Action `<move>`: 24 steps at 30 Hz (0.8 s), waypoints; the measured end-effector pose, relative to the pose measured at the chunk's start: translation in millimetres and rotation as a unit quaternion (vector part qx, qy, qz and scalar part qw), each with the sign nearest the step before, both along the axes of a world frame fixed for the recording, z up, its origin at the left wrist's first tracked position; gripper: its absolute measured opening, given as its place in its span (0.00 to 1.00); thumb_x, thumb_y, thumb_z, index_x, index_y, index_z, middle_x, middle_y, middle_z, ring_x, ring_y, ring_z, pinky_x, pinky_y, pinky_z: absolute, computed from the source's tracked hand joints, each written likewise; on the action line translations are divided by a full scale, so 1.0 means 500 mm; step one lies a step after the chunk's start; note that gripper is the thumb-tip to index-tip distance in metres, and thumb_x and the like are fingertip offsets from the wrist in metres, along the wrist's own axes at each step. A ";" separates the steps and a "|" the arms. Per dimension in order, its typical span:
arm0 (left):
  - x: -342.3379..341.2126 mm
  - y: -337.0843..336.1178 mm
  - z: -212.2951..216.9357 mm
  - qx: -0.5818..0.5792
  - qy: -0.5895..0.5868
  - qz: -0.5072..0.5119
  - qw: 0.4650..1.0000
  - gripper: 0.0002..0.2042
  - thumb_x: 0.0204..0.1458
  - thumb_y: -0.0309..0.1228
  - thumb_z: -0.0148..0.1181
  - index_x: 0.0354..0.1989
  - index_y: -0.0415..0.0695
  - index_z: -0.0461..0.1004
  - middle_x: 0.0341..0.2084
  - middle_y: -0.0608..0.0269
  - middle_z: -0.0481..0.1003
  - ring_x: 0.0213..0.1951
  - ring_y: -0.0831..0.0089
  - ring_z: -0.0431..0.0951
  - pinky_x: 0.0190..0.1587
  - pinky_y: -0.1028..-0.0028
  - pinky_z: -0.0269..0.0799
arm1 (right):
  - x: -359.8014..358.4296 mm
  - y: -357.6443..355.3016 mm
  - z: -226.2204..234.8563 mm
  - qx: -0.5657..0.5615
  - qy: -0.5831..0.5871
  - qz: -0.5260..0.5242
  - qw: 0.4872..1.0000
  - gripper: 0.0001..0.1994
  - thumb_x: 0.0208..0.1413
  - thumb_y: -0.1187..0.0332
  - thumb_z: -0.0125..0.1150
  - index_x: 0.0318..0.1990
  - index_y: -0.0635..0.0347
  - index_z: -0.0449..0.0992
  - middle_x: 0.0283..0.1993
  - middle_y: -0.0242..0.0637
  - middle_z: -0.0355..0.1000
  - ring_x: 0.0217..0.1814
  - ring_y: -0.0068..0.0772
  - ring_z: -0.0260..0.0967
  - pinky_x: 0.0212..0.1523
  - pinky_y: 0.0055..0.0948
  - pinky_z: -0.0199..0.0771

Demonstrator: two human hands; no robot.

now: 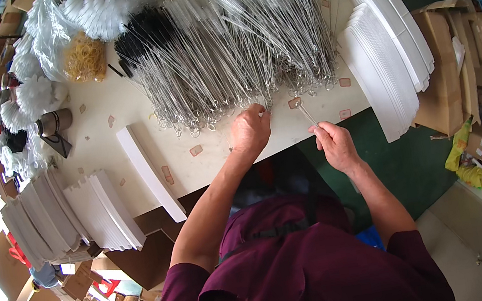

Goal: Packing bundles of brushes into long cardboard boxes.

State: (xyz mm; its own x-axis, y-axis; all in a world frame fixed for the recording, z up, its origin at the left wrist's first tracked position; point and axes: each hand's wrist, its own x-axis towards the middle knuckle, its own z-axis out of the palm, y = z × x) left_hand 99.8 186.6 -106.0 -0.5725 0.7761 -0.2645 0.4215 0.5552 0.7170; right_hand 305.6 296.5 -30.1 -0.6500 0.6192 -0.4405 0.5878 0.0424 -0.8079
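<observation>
A wide pile of thin wire-handled brushes (210,68) lies across the far middle of the table, their looped ends toward me. Some brush heads are black, others are white. My left hand (250,129) is at the near edge of the pile, its fingertips pinched on a looped wire end there. Right of it and nearer to me, my right hand (336,143) grips a wire-handled brush (306,112) between thumb and fingers. Its looped end points up and left over the table; the rest is mostly hidden by the hand.
On the table (194,173), a long white carton strip (149,171) lies left of my arm. Flat white cartons are stacked at left (97,209) and right (380,61). Yellow rubber bands (84,58), clear bags (45,27) and a dark cup (56,122) are at far left. Brown boxes (443,67) stand right.
</observation>
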 end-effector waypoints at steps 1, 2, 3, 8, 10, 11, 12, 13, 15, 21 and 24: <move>0.001 0.004 0.001 0.007 -0.013 0.008 1.000 0.11 0.54 0.33 0.63 0.37 0.37 0.80 0.27 0.47 0.81 0.31 0.52 0.83 0.38 0.60 0.77 | 0.007 0.002 -0.008 -0.009 0.003 -0.006 1.000 0.13 0.70 0.65 0.51 0.43 0.64 0.78 0.21 0.34 0.70 0.21 0.24 0.66 0.26 0.30 0.68; 0.001 0.007 0.003 0.014 -0.025 0.017 0.999 0.11 0.54 0.34 0.63 0.34 0.37 0.80 0.27 0.47 0.81 0.30 0.52 0.83 0.37 0.60 0.77 | 0.013 0.005 -0.017 -0.009 0.004 -0.008 1.000 0.13 0.70 0.65 0.51 0.43 0.64 0.78 0.21 0.34 0.70 0.21 0.24 0.66 0.26 0.30 0.68; 0.000 0.007 0.010 0.014 -0.024 0.017 0.999 0.11 0.54 0.34 0.63 0.34 0.37 0.80 0.27 0.47 0.81 0.30 0.52 0.83 0.37 0.60 0.77 | 0.016 0.009 -0.020 -0.039 0.002 -0.017 0.999 0.13 0.70 0.65 0.50 0.45 0.64 0.79 0.22 0.33 0.70 0.22 0.23 0.66 0.26 0.28 0.67; -0.013 -0.015 0.045 0.098 -0.039 0.007 0.994 0.07 0.54 0.29 0.63 0.30 0.38 0.78 0.25 0.50 0.78 0.29 0.53 0.81 0.35 0.61 0.76 | -0.017 0.021 0.030 -0.211 -0.011 -0.123 0.970 0.14 0.71 0.65 0.50 0.51 0.65 0.78 0.22 0.30 0.69 0.24 0.20 0.65 0.28 0.24 0.67; -0.014 -0.021 0.053 0.094 -0.039 0.012 0.995 0.07 0.55 0.29 0.63 0.29 0.38 0.77 0.25 0.51 0.78 0.29 0.54 0.81 0.35 0.61 0.76 | -0.027 0.028 0.038 -0.205 -0.045 -0.105 0.972 0.15 0.71 0.65 0.50 0.54 0.65 0.78 0.22 0.29 0.69 0.24 0.18 0.64 0.26 0.22 0.65; -0.015 -0.024 0.058 0.091 -0.041 0.016 0.995 0.07 0.55 0.29 0.63 0.29 0.38 0.77 0.26 0.51 0.78 0.28 0.56 0.81 0.34 0.62 0.76 | -0.026 0.027 0.024 -0.205 -0.042 -0.103 0.972 0.15 0.71 0.65 0.50 0.54 0.65 0.78 0.22 0.29 0.69 0.24 0.18 0.64 0.26 0.22 0.65; -0.014 -0.025 0.062 0.092 -0.039 0.017 0.995 0.07 0.55 0.29 0.63 0.29 0.38 0.77 0.26 0.51 0.78 0.28 0.56 0.81 0.34 0.62 0.76 | -0.018 0.024 -0.001 -0.142 -0.010 -0.082 0.986 0.15 0.72 0.65 0.49 0.54 0.64 0.78 0.23 0.27 0.68 0.22 0.15 0.61 0.24 0.20 0.63; -0.014 -0.029 0.063 0.098 -0.048 0.020 0.994 0.07 0.55 0.29 0.63 0.29 0.38 0.77 0.26 0.51 0.78 0.28 0.57 0.82 0.34 0.62 0.77 | -0.017 0.023 -0.015 -0.079 0.023 -0.058 0.995 0.14 0.72 0.65 0.49 0.54 0.63 0.78 0.23 0.26 0.68 0.21 0.13 0.59 0.22 0.18 0.60; -0.005 -0.038 0.062 0.111 -0.057 0.031 0.992 0.06 0.55 0.29 0.64 0.31 0.38 0.78 0.27 0.52 0.79 0.28 0.60 0.82 0.32 0.65 0.77 | -0.022 0.024 -0.030 -0.068 0.022 -0.050 0.996 0.14 0.72 0.66 0.49 0.53 0.63 0.78 0.23 0.26 0.67 0.21 0.13 0.59 0.22 0.18 0.60; 0.032 -0.030 0.067 0.126 0.022 -0.041 0.991 0.12 0.54 0.23 0.63 0.47 0.40 0.79 0.32 0.52 0.81 0.30 0.64 0.82 0.32 0.69 0.78 | -0.067 0.034 -0.003 -0.120 0.022 -0.064 0.990 0.13 0.72 0.66 0.48 0.50 0.62 0.78 0.25 0.26 0.68 0.21 0.12 0.58 0.21 0.17 0.58; -0.002 -0.086 0.069 0.118 -0.052 0.073 0.989 0.11 0.54 0.23 0.62 0.46 0.40 0.79 0.30 0.52 0.80 0.29 0.63 0.83 0.31 0.68 0.78 | -0.098 0.040 0.027 -0.167 0.002 -0.078 0.983 0.12 0.72 0.66 0.49 0.49 0.62 0.78 0.24 0.26 0.69 0.21 0.13 0.59 0.22 0.20 0.61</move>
State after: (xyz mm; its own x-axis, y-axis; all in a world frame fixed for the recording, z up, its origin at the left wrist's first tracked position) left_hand 99.0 143.8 -71.7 -0.6625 0.7342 -0.1488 0.2666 0.4167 0.8691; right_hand 256.7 316.4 -16.5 -0.5619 0.5319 -0.6335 0.5623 -0.3161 -0.7641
